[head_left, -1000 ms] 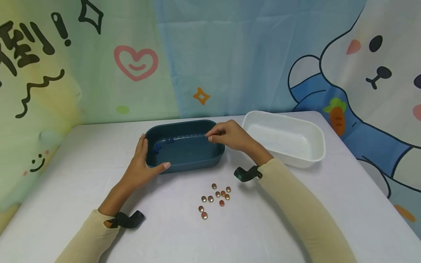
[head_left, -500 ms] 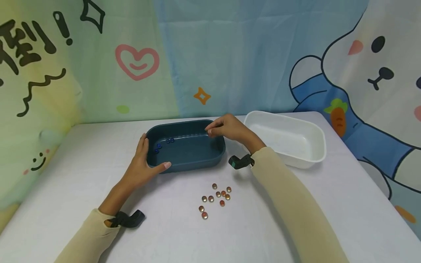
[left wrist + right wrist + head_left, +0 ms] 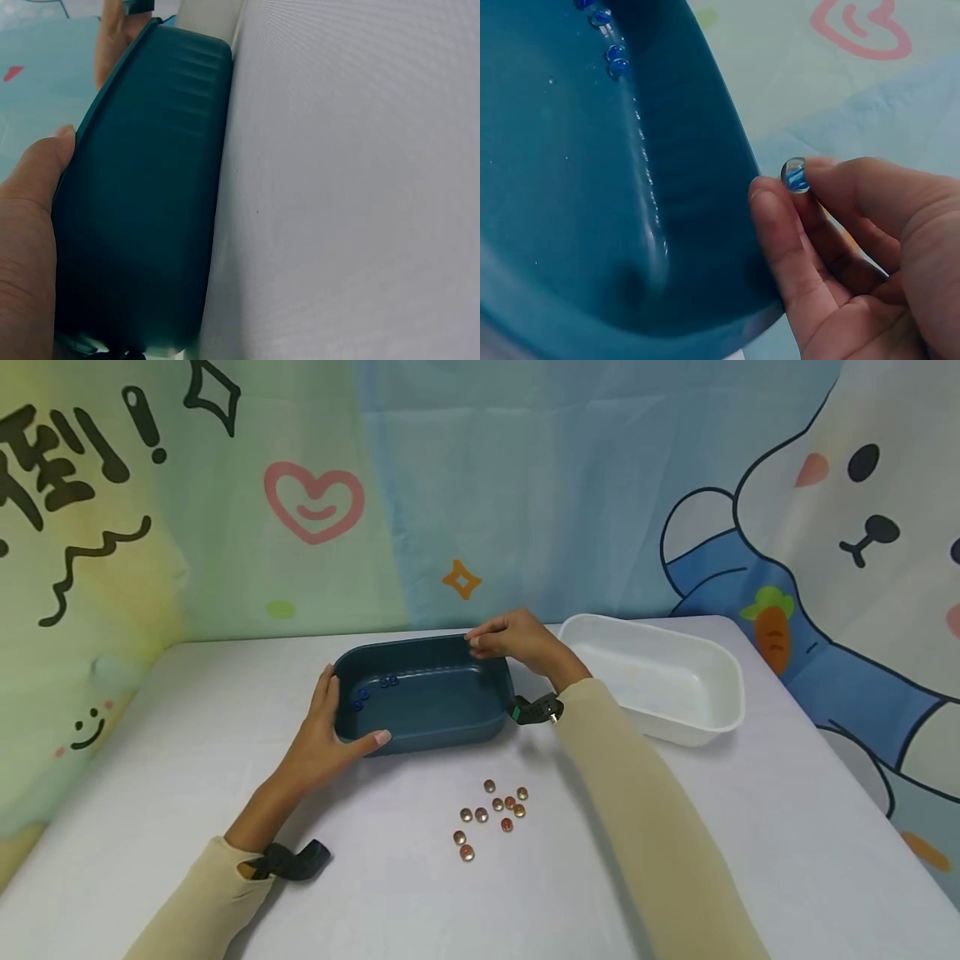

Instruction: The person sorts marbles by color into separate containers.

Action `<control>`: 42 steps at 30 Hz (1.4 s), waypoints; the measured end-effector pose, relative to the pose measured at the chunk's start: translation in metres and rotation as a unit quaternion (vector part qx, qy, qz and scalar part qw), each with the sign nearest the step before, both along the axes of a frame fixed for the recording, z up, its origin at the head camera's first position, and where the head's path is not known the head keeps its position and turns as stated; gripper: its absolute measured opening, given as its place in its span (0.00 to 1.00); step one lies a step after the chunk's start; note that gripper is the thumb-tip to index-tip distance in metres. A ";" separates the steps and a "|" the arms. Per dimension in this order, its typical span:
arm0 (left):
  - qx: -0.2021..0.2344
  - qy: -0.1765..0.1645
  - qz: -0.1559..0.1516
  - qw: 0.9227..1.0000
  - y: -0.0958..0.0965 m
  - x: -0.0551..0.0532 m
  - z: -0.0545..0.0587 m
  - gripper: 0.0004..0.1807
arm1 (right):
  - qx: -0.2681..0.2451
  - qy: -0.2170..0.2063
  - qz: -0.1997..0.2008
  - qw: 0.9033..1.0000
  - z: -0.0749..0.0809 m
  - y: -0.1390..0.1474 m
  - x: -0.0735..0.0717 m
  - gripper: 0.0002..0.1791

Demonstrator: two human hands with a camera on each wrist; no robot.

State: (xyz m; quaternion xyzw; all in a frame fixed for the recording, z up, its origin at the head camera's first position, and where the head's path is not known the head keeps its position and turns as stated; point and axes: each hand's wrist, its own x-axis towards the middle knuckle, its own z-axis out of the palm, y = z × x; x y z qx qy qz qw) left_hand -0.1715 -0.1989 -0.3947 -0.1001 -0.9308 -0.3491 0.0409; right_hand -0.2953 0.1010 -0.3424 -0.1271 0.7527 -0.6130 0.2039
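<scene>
In the right wrist view, my right hand pinches a clear marble with blue swirls between thumb and fingers. In the head view that hand is at the back right rim of a dark teal basin. Several blue marbles lie inside the basin toward its left end. My left hand rests against the basin's front left corner, fingers straight along the left wall and thumb on the front rim. Its fingers are hidden in the left wrist view.
Several amber and orange marbles lie scattered on the white tablecloth in front of the basin. A white basin stands to the right, close behind my right forearm. A printed curtain hangs along the table's back edge.
My right hand has moved away from me, up to the back right rim of the teal basin, still pinching the marble. The left hand and the basin have stayed in place.
</scene>
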 end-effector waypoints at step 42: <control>0.000 -0.001 0.000 1.000 0.001 0.000 -0.001 0.60 | 0.085 0.111 -0.003 0.990 -0.009 -0.003 0.017 0.19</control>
